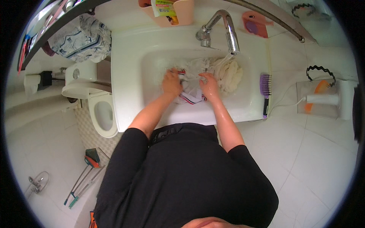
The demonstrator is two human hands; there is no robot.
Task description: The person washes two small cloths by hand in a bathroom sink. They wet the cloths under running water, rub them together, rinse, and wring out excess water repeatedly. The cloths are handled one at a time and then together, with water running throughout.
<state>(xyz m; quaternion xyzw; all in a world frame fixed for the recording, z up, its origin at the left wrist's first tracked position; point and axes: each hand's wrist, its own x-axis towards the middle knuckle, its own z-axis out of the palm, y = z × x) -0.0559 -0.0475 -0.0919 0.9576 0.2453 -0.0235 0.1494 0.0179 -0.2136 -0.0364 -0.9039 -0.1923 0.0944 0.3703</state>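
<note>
A wet white garment (192, 95) with red and navy striped trim lies bunched in the white sink (247, 102). My left hand (173, 82) bends its fingers over the garment's left part, gripping the cloth near a striped edge. Across from it, my right hand (209, 88) has its thumb and fingers around a fold of the same garment; its fingertips are partly lost among the wet cloth. A cream cloth (230, 76) is heaped just right of my right hand. Water runs from the chrome faucet (228, 32) onto the cloths.
Beside the sink's right edge lies a purple hairbrush (265, 95). A peach holder (182, 13) with a packet and a pink soap dish (255, 24) stand behind it. At left are a toilet (102, 114) and a hanging patterned cloth (81, 40). A dark shelf edge (45, 34) crosses the upper left.
</note>
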